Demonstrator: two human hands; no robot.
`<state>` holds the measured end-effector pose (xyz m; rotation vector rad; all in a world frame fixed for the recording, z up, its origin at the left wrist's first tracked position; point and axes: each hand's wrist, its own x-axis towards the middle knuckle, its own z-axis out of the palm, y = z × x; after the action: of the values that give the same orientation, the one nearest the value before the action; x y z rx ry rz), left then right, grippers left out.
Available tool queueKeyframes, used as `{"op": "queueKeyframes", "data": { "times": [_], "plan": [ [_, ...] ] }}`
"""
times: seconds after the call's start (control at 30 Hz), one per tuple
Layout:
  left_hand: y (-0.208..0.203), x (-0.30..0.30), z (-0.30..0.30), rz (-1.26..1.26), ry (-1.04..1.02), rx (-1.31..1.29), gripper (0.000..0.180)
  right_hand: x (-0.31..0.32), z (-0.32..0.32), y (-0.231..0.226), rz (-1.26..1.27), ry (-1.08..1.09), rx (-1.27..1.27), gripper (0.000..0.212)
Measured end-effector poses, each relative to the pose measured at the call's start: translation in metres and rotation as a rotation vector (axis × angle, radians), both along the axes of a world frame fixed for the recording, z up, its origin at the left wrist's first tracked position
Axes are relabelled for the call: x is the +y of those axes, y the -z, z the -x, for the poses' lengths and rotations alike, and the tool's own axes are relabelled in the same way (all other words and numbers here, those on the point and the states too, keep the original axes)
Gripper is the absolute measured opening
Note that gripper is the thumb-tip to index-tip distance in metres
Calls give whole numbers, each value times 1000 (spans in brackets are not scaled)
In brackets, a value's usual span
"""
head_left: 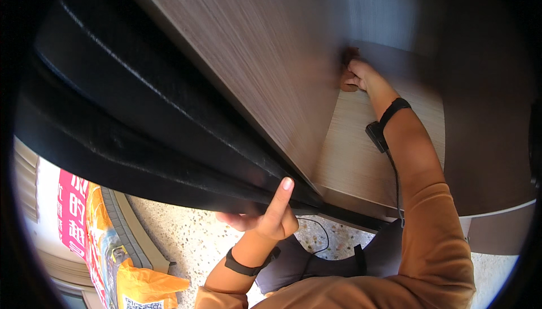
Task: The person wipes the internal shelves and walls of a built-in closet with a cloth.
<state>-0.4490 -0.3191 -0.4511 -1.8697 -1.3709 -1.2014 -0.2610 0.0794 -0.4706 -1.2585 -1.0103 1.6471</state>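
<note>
At two o'clock, the right hand (361, 74) pinches what looks like a brown cloth (349, 85) in the cabinet (344, 151) corner, perhaps bunched to fit; at six, the left hand (272, 218), fingers apart, apparently empty, maybe braces by the black panel (164, 111).

Wood-grain compartment: open way in over base board (350, 151), btwn L panel (248, 66) and worker's R forearm (415, 151). Obstacles, as I see them: R hand (358, 73) gripping brown item (349, 83), deep inside nr L panel; blk box (375, 136) w/ cable (396, 182) by forearm; dark R panel (485, 122). Outside, L hand (274, 216) has blk furnishing (141, 100) just beside.
</note>
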Motion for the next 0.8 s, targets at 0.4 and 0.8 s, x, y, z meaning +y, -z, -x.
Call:
{"op": "queueKeyframes", "data": {
  "times": [0.4,0.8],
  "plan": [
    [-10,3,2,56,-53,194,53,39,18,8,-433,148,-218,71],
    [-8,0,25,-96,-507,1144,125,117,-3,28,-296,32,-433,76]
  ]
}}
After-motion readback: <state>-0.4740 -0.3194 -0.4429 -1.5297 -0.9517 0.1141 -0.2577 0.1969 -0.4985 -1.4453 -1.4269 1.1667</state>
